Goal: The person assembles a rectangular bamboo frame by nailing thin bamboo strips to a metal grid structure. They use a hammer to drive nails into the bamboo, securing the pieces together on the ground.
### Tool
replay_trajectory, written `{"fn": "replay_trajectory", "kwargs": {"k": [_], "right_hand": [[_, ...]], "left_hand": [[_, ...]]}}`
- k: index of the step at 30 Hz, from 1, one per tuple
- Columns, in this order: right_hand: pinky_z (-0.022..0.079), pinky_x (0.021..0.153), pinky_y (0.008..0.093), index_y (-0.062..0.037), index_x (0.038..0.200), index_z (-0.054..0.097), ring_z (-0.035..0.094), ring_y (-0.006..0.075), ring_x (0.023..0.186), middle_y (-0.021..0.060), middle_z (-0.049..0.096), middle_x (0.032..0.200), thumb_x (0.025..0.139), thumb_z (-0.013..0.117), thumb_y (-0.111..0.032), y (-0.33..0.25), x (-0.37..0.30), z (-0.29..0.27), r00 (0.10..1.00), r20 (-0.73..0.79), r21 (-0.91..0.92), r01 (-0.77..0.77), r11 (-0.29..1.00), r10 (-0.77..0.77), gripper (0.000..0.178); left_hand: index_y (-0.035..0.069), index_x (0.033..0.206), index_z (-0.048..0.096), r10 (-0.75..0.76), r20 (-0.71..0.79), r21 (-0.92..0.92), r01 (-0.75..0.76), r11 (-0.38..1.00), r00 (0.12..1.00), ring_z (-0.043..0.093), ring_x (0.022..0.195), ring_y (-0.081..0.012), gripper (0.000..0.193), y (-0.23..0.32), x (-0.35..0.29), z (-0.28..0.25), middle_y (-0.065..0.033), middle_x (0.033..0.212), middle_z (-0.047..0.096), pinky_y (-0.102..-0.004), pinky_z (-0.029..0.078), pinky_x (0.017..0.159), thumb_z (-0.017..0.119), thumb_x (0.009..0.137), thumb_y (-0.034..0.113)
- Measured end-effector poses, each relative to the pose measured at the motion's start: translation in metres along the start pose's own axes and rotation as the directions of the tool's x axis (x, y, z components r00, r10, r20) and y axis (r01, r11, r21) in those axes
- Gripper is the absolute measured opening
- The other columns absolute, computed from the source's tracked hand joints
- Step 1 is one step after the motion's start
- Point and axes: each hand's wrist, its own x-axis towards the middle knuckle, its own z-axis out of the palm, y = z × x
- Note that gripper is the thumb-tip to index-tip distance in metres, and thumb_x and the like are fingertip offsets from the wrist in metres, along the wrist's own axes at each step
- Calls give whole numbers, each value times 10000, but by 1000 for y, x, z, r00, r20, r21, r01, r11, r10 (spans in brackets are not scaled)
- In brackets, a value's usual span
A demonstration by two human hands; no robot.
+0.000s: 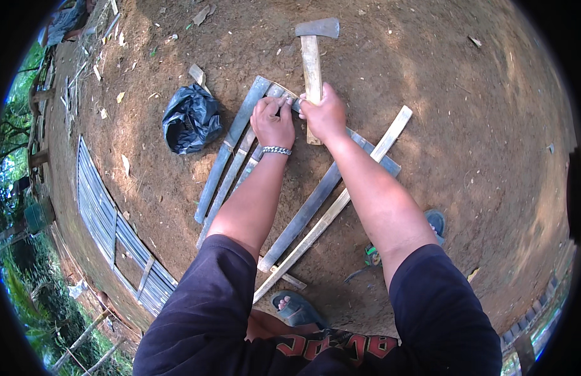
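My right hand is wrapped around the pale wooden handle of a hatchet, its grey metal head pointing away from me. Beside it, my left hand has thumb and fingers pinched together at the far end of a weathered wooden slat frame. Whatever lies between those fingertips is too small to make out. The frame rests on the dirt, its grey slats running toward me from a crosspiece partly hidden by my hands and right forearm. A paler wooden strip lies slanted across the frame's right side.
A black plastic bag sits on the ground left of the frame. Farther left lies a long slatted panel. A green tape measure is near my right forearm. My sandalled feet flank the wood's near end, and wood chips litter the soil.
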Motion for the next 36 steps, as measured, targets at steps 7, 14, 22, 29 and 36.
{"fn": "replay_trajectory", "kwargs": {"k": [7, 14, 22, 29, 36], "right_hand": [[562, 691, 432, -9, 1011, 608, 733, 314, 753, 190, 715, 830, 859, 724, -151, 5, 0, 0, 1000, -2, -75, 12, 997, -13, 238], [554, 789, 469, -4, 1028, 620, 712, 408, 902, 234, 719, 935, 846, 734, -161, 9, 1, 0, 998, -10, -107, 58, 993, -60, 267], [548, 827, 488, -1, 1069, 614, 690, 446, 965, 262, 709, 989, 817, 746, -160, 2, -3, -1, 998, -20, -169, 55, 984, -59, 326], [541, 850, 503, -3, 1090, 606, 679, 455, 989, 268, 702, 1009, 813, 741, -154, 4, -2, -2, 998, -10, -185, 57, 981, -60, 343], [540, 846, 508, 9, 1081, 599, 670, 470, 986, 281, 694, 1001, 820, 741, -169, 7, -2, 1, 996, -17, -194, 88, 977, -93, 346]], "left_hand": [[35, 925, 794, -7, 6, 37, 7, 999, 1000, 667, 856, -290, 131, -2, 0, 2, -123, 910, 687, -386, 521, 799, 768, 865, 149], [28, 948, 790, -41, 50, -2, 42, 999, 998, 667, 884, -295, 141, -5, 1, 2, -136, 927, 689, -388, 522, 829, 757, 871, 141], [40, 958, 794, -12, 52, -1, 12, 1000, 999, 666, 898, -296, 130, -11, 1, 1, -145, 935, 695, -392, 523, 853, 738, 877, 126], [34, 942, 790, 0, 56, 4, 0, 1000, 998, 663, 911, -297, 132, -10, 1, 1, -144, 918, 701, -402, 521, 864, 725, 882, 132], [35, 913, 779, 23, 10, 1, -23, 1000, 1000, 665, 887, -296, 99, -10, -1, 3, -127, 904, 699, -394, 525, 837, 747, 860, 112]]}}
